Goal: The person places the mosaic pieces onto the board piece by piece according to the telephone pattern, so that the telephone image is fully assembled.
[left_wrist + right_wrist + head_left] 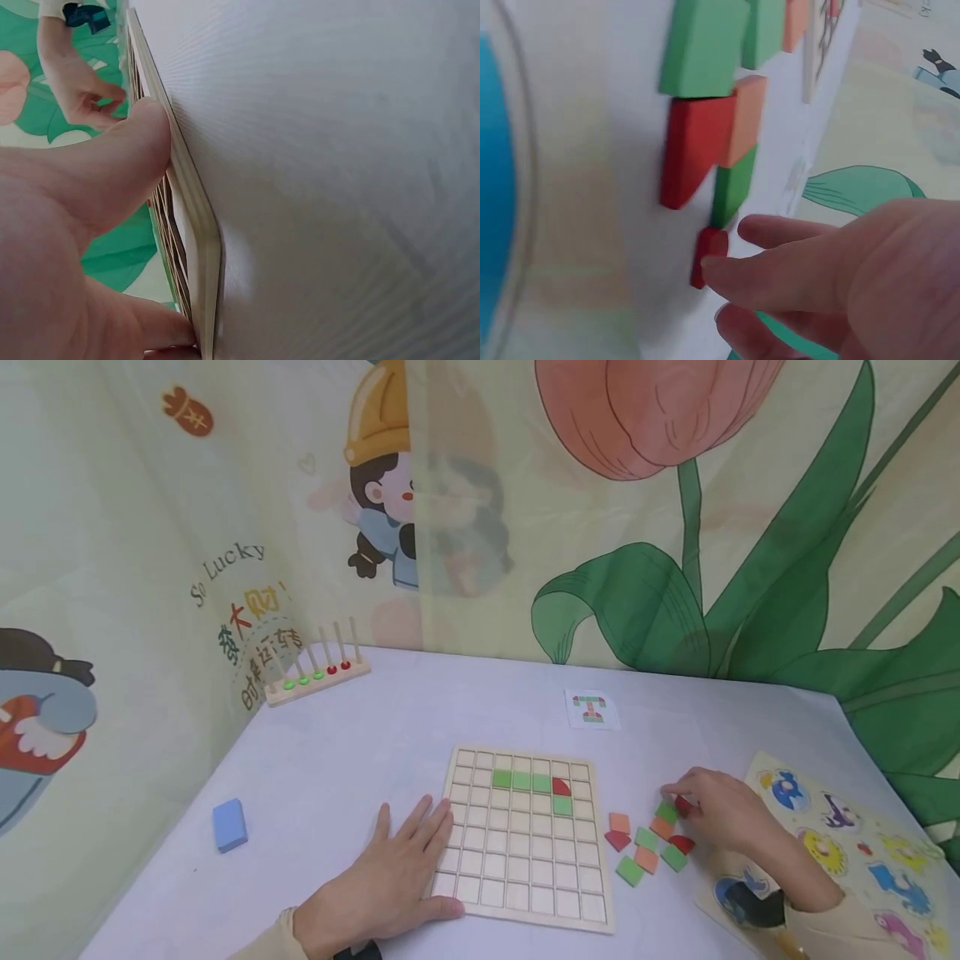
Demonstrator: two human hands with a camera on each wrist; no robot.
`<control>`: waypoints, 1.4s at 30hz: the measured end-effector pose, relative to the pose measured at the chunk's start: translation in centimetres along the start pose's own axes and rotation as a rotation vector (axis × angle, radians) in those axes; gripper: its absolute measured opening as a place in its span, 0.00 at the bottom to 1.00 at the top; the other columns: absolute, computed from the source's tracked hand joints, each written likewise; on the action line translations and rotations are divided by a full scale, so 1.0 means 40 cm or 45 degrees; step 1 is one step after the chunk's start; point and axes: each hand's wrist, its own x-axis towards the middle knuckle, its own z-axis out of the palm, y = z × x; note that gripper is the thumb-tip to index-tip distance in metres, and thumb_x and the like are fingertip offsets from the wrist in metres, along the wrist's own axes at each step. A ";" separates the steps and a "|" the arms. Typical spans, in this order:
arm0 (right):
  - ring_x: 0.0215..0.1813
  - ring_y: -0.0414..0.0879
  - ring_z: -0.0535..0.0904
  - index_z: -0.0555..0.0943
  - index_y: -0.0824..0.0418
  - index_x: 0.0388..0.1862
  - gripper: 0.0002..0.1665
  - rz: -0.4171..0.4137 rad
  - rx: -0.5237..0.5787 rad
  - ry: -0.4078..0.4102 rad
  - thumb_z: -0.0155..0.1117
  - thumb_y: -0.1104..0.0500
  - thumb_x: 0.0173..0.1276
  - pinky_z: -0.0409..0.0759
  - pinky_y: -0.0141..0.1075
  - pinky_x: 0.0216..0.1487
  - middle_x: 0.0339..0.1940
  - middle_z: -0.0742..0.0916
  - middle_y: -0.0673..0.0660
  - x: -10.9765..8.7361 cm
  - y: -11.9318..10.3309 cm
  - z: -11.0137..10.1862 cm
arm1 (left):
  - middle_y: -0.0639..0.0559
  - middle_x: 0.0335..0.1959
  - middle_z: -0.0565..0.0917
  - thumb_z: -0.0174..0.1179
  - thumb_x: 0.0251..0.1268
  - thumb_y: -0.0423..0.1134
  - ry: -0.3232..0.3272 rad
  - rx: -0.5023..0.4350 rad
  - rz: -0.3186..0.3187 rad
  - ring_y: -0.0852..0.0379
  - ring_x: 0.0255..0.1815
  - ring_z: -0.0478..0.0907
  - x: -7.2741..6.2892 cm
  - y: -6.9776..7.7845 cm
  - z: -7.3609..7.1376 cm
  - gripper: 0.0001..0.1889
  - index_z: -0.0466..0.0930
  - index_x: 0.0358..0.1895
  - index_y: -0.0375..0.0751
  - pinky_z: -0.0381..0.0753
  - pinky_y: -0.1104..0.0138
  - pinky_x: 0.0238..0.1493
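A wooden grid board (525, 877) lies mid-table, with several green squares (521, 780) and one red quarter-circle block (561, 787) in its upper cells. My left hand (390, 872) rests along the board's left edge, fingers spread and straight. In the left wrist view, the thumb (142, 139) touches the board's rim (196, 225). My right hand (723, 810) is over the loose blocks right of the board. Its thumb and index finger pinch a red block (709, 259) at the pile's far end, beside a green block (733, 186).
Several loose green, orange (619, 823) and red blocks lie right of the board. A pattern card (591, 710) is behind it. An animal-picture board (825, 852) lies under my right forearm. A blue block (229, 825) and a peg stand with beads (318, 681) are at left.
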 end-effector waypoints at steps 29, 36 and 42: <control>0.35 0.48 0.78 0.91 0.62 0.45 0.19 -0.192 -0.232 0.434 0.84 0.61 0.53 0.83 0.39 0.36 0.35 0.88 0.56 -0.008 -0.164 0.016 | 0.42 0.85 0.54 0.54 0.63 0.75 0.020 -0.027 -0.004 0.40 0.86 0.47 -0.001 -0.002 0.005 0.56 0.55 0.81 0.34 0.46 0.25 0.73; 0.33 0.45 0.77 0.91 0.56 0.39 0.13 -0.455 -0.216 0.535 0.83 0.62 0.54 0.78 0.34 0.33 0.32 0.86 0.52 0.033 -0.299 0.032 | 0.42 0.85 0.54 0.53 0.63 0.76 0.033 -0.018 -0.003 0.39 0.86 0.48 -0.001 -0.002 0.009 0.56 0.55 0.81 0.34 0.46 0.25 0.72; 0.29 0.42 0.73 0.91 0.53 0.31 0.06 -0.583 -0.155 0.538 0.82 0.59 0.57 0.72 0.31 0.29 0.27 0.83 0.48 0.099 -0.390 0.060 | 0.43 0.85 0.54 0.54 0.63 0.76 0.035 -0.017 -0.003 0.40 0.86 0.48 0.000 0.001 0.010 0.56 0.55 0.81 0.35 0.47 0.25 0.73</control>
